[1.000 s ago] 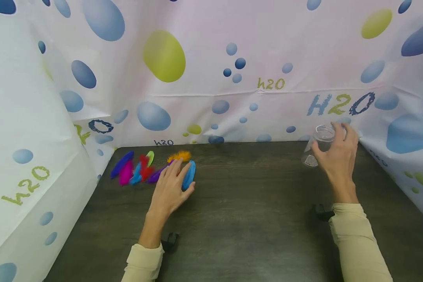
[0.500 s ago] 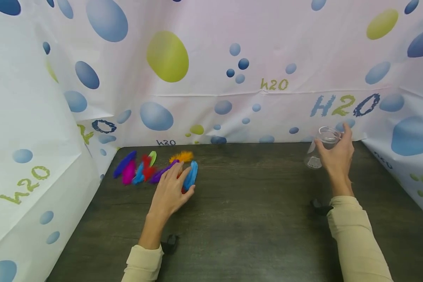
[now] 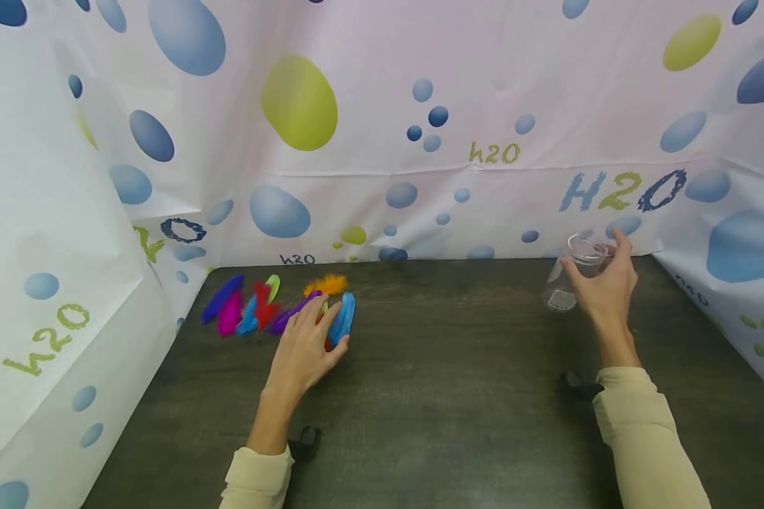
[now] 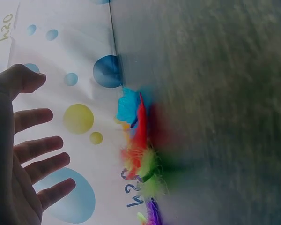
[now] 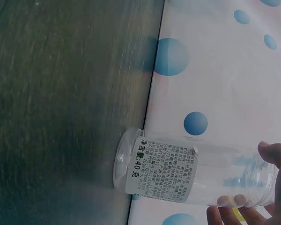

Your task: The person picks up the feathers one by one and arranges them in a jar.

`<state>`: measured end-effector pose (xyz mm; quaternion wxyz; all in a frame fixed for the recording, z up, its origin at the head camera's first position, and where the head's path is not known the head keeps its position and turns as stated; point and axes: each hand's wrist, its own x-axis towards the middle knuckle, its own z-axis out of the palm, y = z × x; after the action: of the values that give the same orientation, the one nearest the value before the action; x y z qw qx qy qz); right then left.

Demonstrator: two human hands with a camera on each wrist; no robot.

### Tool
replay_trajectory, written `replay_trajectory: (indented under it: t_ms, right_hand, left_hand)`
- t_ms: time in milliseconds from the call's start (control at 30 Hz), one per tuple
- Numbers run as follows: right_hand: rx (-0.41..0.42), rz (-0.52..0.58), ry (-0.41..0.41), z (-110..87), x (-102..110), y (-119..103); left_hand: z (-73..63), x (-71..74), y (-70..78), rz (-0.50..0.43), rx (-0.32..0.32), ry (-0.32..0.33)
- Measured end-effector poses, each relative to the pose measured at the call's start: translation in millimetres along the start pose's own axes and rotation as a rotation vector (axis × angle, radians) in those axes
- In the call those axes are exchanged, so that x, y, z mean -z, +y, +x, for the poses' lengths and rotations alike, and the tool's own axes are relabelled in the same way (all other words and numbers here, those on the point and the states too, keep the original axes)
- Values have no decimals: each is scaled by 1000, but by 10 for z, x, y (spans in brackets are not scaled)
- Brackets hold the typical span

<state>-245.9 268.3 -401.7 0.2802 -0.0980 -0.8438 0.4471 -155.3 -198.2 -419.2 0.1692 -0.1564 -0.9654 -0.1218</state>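
Note:
A clear jar [image 3: 559, 288] with a white printed label [image 5: 163, 169] stands at the back right of the table. My right hand [image 3: 601, 297] grips it near its open mouth, thumb on one side and fingers round the other. At the back left, my left hand [image 3: 298, 357] hovers over coloured feathers, fingers spread and holding nothing. Nearest to it lie a light blue feather [image 3: 342, 319], a purple feather [image 3: 288, 318] and an orange feather [image 3: 327, 284]. In the left wrist view, a red feather [image 4: 140, 129] and a fluffy green feather [image 4: 151, 176] show beyond the fingers.
More feathers lie further left, including a dark blue feather [image 3: 221, 300], a magenta feather [image 3: 230, 314] and a red feather [image 3: 264, 305]. A spotted white sheet [image 3: 369, 85] rises behind and beside the dark wooden table [image 3: 446, 396].
My right hand has closed round the jar, having been beside it with fingers spread. The jar has since shifted slightly left and toward me. My left hand stays almost still over the feathers.

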Motion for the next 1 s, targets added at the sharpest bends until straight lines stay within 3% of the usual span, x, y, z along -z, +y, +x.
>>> replay_trajectory:
  t_ms: [267,1000]
  right_hand:
    - [-5,-8,-16,-64,15,-26]
    - [53,106,50,-169,-4,-61]
  left_hand:
    - [45,15,15,-17,2,17]
    - [49,-6,9,-11,9,40]
